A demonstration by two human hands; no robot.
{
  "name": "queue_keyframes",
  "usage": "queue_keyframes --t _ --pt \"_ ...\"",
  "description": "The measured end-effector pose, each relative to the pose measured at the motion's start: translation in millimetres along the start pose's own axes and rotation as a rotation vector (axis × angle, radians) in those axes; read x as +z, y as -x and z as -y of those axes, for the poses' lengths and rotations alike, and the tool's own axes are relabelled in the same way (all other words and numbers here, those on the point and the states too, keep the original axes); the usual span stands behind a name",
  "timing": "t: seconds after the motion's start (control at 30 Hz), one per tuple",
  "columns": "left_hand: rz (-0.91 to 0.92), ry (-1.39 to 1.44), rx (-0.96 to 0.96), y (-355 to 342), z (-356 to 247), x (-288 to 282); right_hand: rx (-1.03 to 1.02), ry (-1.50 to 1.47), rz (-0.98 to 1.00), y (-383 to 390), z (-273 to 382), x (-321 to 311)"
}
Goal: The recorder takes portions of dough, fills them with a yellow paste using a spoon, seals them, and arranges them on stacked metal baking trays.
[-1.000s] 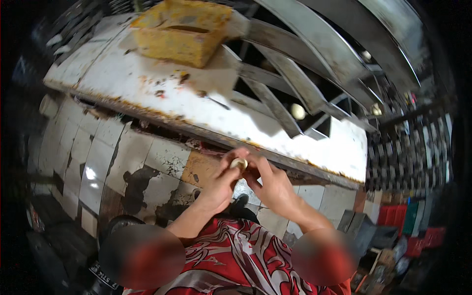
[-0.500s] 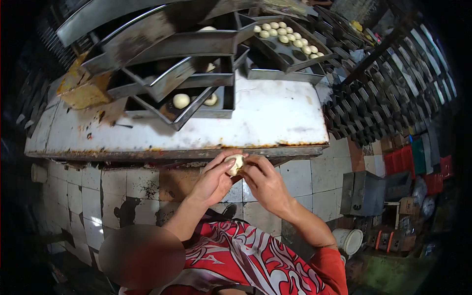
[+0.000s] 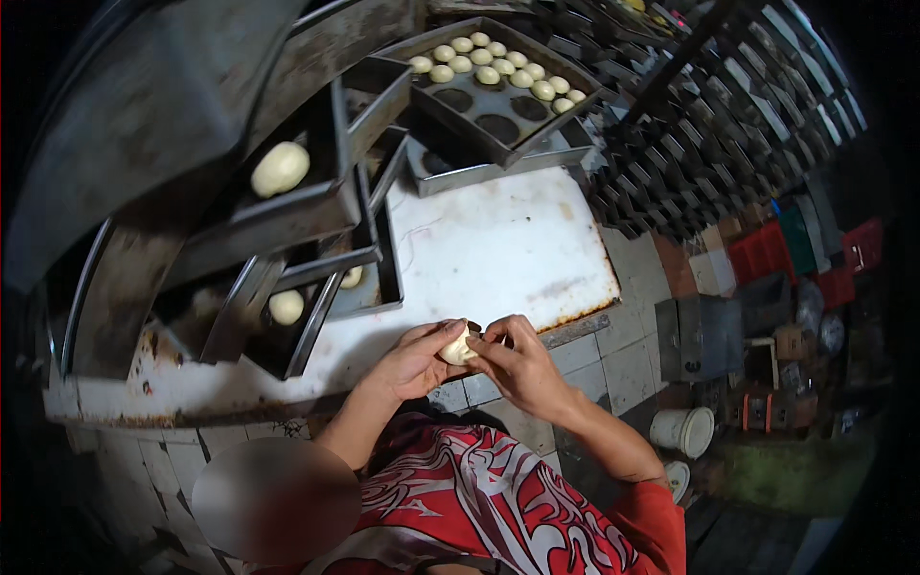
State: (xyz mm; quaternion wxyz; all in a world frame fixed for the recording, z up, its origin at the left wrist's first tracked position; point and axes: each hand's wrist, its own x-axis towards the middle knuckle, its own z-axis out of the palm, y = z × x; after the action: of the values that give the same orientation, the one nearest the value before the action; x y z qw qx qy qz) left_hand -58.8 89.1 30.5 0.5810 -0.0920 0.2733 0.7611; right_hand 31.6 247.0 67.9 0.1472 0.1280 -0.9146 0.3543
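Note:
A pale dough ball (image 3: 456, 349) is held between my two hands in front of my chest, over the near edge of the table. My left hand (image 3: 414, 362) cups it from the left, thumb on top. The fingers of my right hand (image 3: 517, 362) pinch the dough's upper right side, where a small dark patch shows. Close by on the left, stacked metal trays (image 3: 273, 241) hold pale dough balls, a big one (image 3: 280, 171) in an upper tray and a smaller one (image 3: 286, 307) lower down. Farther off, a tray (image 3: 543, 136) carries several dough balls in rows.
A white table (image 3: 498, 244) with rusty edges lies under the trays. Beyond its right end stand many stacked dark metal pans (image 3: 690, 144). On the floor at right are a grey metal box (image 3: 704, 335), a red crate (image 3: 762, 251) and a white bucket (image 3: 682, 431).
The view has turned and come closer to the table, so the tray stack looms larger at left. Both hands have stayed on the dough ball, now over the table's near edge.

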Motion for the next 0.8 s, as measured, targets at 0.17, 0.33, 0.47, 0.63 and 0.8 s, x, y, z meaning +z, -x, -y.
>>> queue_keyframes --t 0.17,0.33,0.47,0.63,0.8 --pt "0.304 -0.744 -0.065 -22 -28 14 0.027 -0.245 0.253 -37 -25 -39" --pt "0.350 -0.285 -0.092 -64 -36 16 -0.014 -0.161 0.307 -42 -62 -51" --pt "-0.247 -0.707 0.644 -109 -2 27 0.031 -0.043 -0.103 -5 -108 -19" --pt "-0.650 -1.959 0.938 -147 18 -4 0.290 -0.180 -0.115 -21 -204 -18" --pt "-0.860 -1.460 1.228 -103 27 7 -0.186 -0.244 0.342 -58 -195 44"
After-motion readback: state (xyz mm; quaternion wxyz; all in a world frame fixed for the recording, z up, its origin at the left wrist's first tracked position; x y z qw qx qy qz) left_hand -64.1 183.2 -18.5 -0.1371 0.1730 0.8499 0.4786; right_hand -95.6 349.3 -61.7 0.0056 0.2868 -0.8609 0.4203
